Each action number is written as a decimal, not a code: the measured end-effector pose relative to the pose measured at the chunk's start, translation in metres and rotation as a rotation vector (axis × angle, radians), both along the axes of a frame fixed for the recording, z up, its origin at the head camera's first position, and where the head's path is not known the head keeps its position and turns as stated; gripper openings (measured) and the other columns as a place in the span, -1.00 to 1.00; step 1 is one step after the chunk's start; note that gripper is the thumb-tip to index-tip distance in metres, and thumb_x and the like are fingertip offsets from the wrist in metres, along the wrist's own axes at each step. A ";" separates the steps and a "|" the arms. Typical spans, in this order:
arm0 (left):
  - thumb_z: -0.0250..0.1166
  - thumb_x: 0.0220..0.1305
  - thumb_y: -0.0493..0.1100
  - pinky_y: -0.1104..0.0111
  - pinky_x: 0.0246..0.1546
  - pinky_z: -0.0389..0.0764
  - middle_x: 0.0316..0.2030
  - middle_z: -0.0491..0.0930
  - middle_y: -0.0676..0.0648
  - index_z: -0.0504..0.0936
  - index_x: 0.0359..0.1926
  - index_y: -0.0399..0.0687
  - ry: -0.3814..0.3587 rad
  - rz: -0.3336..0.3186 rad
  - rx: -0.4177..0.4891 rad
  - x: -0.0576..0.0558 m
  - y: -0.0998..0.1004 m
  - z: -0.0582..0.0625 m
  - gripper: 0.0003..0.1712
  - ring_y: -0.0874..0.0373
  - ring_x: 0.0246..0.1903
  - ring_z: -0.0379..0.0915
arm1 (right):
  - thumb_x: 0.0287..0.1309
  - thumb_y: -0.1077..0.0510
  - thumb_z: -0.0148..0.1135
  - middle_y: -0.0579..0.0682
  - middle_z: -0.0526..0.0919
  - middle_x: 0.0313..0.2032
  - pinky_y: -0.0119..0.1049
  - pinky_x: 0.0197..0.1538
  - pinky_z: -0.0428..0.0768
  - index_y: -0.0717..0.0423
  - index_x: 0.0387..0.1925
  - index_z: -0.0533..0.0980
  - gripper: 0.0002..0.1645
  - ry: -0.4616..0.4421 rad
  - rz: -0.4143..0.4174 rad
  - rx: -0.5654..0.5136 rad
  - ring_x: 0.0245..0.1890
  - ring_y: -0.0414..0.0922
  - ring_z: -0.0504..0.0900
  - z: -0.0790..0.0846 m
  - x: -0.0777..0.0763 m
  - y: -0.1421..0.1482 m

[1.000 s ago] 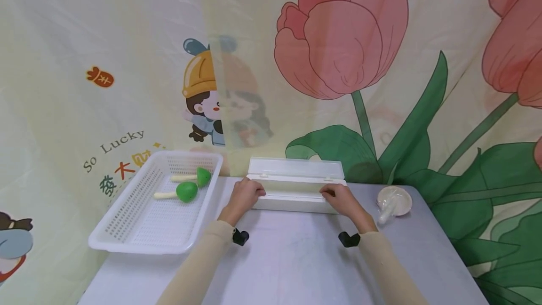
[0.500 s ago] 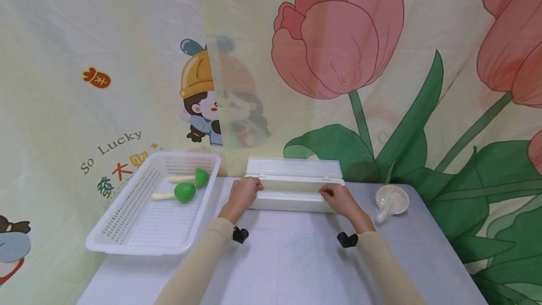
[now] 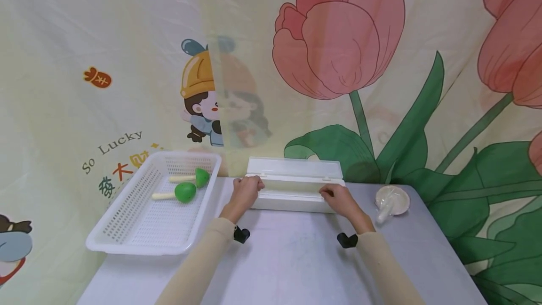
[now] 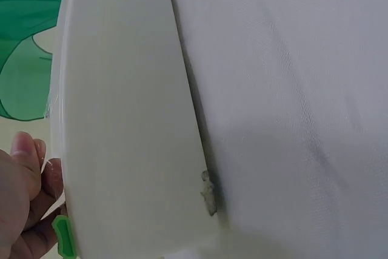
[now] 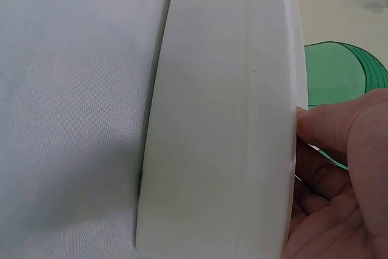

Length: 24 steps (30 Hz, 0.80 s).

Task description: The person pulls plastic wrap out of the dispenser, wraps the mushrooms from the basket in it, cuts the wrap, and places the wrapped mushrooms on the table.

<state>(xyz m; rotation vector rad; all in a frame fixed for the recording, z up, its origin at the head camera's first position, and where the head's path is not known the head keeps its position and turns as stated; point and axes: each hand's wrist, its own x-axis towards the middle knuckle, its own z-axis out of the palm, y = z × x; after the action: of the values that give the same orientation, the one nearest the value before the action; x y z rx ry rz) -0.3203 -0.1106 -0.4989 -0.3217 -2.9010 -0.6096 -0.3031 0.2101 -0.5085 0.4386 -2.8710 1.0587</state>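
A long white box lies across the far part of the tabletop, its lid swung open on its far side; at the box's left end the left hand is narrow, thumb and finger pinching glossy clear film at its rim, with a small green piece on the edge just beside the fingers; at the box's right end the right hand has its fingers drawn in and its thumb touching the rim, though whether it grips anything I cannot tell; left of the box stands a white perforated basket holding two green-headed items with cream handles; right of the box sits a pale round dish with a clear-wrapped thing across it; behind the box hangs a tulip-printed backdrop.
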 end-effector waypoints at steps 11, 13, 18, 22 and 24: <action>0.43 0.32 -0.02 -0.01 0.07 0.32 -0.46 0.72 0.15 0.73 -0.23 0.05 -0.089 -0.149 0.089 -0.003 -0.014 -0.003 -0.87 0.22 -0.35 0.61 | 0.39 0.28 0.22 0.13 0.77 -0.12 -0.07 -0.07 0.69 0.26 -0.09 0.70 -0.80 0.014 0.007 -0.010 -0.13 -0.01 0.70 -0.001 -0.001 -0.001; 0.46 0.28 -0.03 -0.01 0.09 0.33 -0.44 0.75 0.15 0.78 -0.25 0.06 -0.094 -0.160 0.093 -0.004 -0.015 -0.004 -0.88 0.22 -0.31 0.63 | 0.40 0.28 0.22 0.13 0.77 -0.12 -0.07 -0.07 0.69 0.26 -0.08 0.70 -0.80 0.008 0.007 -0.008 -0.13 -0.01 0.70 -0.002 -0.001 -0.001; 0.47 0.27 -0.11 -0.07 0.05 0.47 -0.41 0.78 0.13 0.83 -0.38 0.08 -0.032 -0.153 0.062 -0.006 -0.013 -0.004 -0.92 0.10 -0.21 0.69 | 0.40 0.28 0.22 0.12 0.77 -0.11 -0.09 -0.07 0.69 0.25 -0.08 0.70 -0.80 -0.001 0.002 -0.009 -0.13 -0.03 0.69 -0.002 -0.001 -0.001; 0.45 0.27 -0.14 -0.03 -0.02 0.56 -0.44 0.76 0.12 0.82 -0.40 0.05 -0.014 -0.110 0.043 -0.005 -0.009 -0.002 -0.90 0.09 -0.26 0.68 | 0.40 0.28 0.22 0.12 0.77 -0.12 -0.07 -0.07 0.69 0.25 -0.08 0.70 -0.80 -0.002 -0.005 -0.014 -0.14 -0.03 0.69 -0.002 -0.001 -0.001; 0.43 0.30 -0.15 0.05 -0.08 0.58 -0.45 0.74 0.11 0.81 -0.40 0.03 -0.034 -0.076 0.052 -0.004 -0.008 0.000 -0.88 0.11 -0.31 0.64 | 0.40 0.28 0.22 0.12 0.77 -0.12 -0.07 -0.07 0.69 0.25 -0.08 0.70 -0.81 -0.003 -0.006 -0.013 -0.14 -0.03 0.69 -0.002 -0.001 -0.001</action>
<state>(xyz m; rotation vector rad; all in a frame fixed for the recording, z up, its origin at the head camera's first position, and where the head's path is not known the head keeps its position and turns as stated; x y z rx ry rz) -0.3246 -0.1183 -0.4993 -0.4202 -2.9109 -0.7082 -0.3039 0.2092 -0.5103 0.4281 -2.8640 1.0775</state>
